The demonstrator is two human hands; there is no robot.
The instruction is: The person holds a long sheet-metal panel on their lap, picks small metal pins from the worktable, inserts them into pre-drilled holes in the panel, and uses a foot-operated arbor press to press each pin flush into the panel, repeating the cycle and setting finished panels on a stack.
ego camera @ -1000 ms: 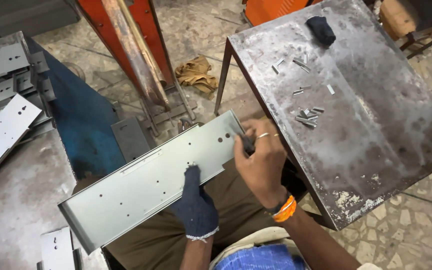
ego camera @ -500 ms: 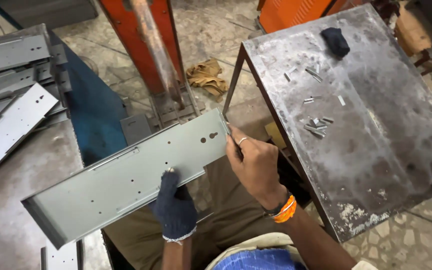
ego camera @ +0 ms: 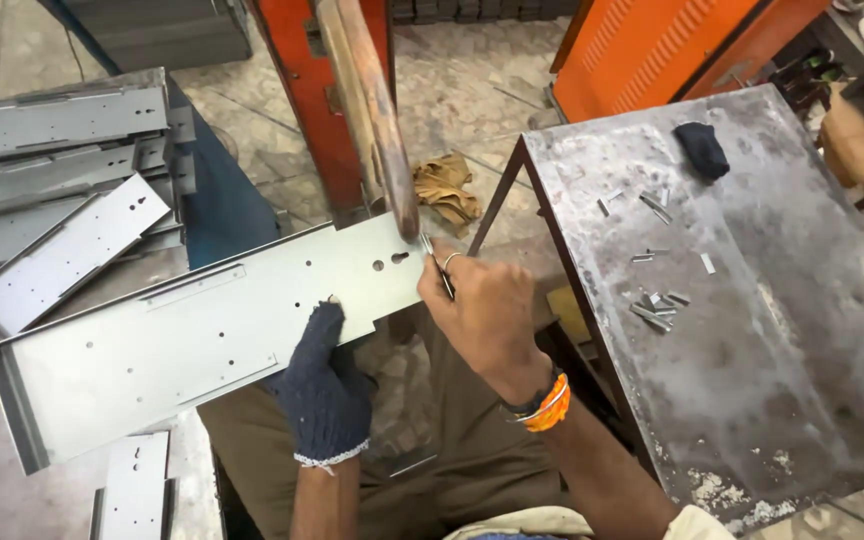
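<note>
We hold the panel [ego camera: 202, 340] flat across our lap, left of the desk [ego camera: 752, 380]. Our gloved left hand [ego camera: 327, 385] presses on its near edge, fingers closed on it. At three o'clock of the panel's holes, our right hand [ego camera: 482, 310] pinches a thin tool [ego camera: 437, 265], its grip clamped. Best, we judge, to keep the panel steady and the tool square. Loose pins [ego camera: 652, 305] lie on the desk; more panels [ego camera: 62, 190] are stacked at ten o'clock.
</note>
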